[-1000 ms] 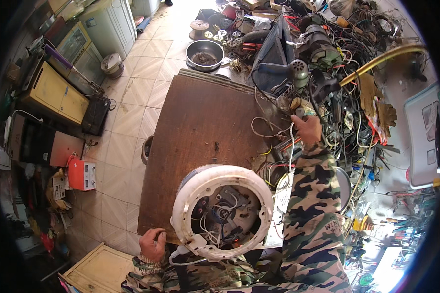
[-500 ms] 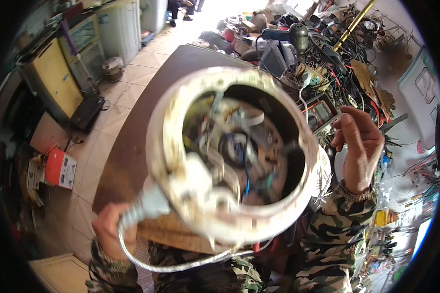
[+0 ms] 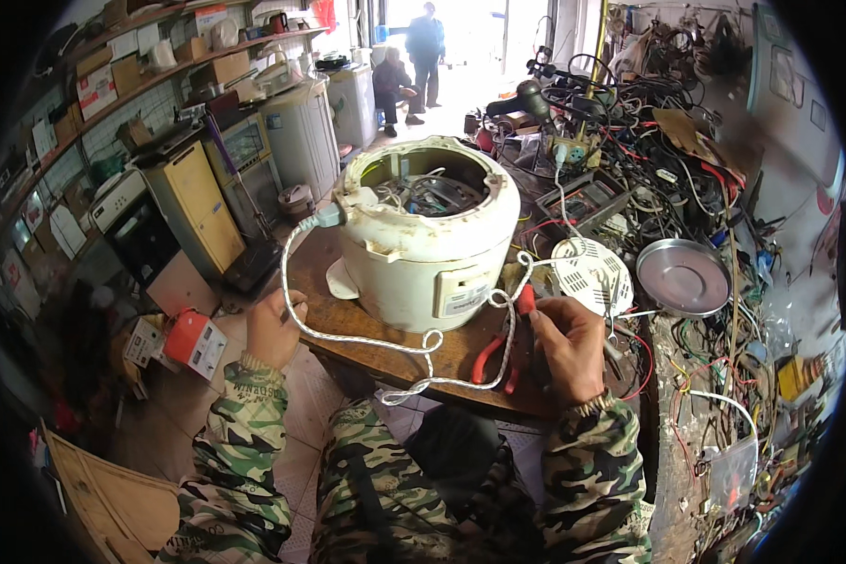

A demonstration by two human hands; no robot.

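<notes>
A white rice cooker body stands upside down on the wooden table, its underside open and wires showing inside. From its left rim hangs a grey plug with a white braided power cord looping across the table front. My left hand is closed beside the cooker, the cord running across its fingertips; whatever it may hold is hidden. My right hand is closed on a red-handled tool right of the cooker; its working end cannot be made out. Other red handles lie next to it.
A white slotted cover and a round metal pan lie to the right, before a heap of cables and parts. An orange-fronted device stands on the left floor. Two people are by the bright doorway.
The cooker, close and seen from above before, now stands lower and farther on the table. My right hand has come down to the red-handled tool. The view has tilted up toward the doorway.
</notes>
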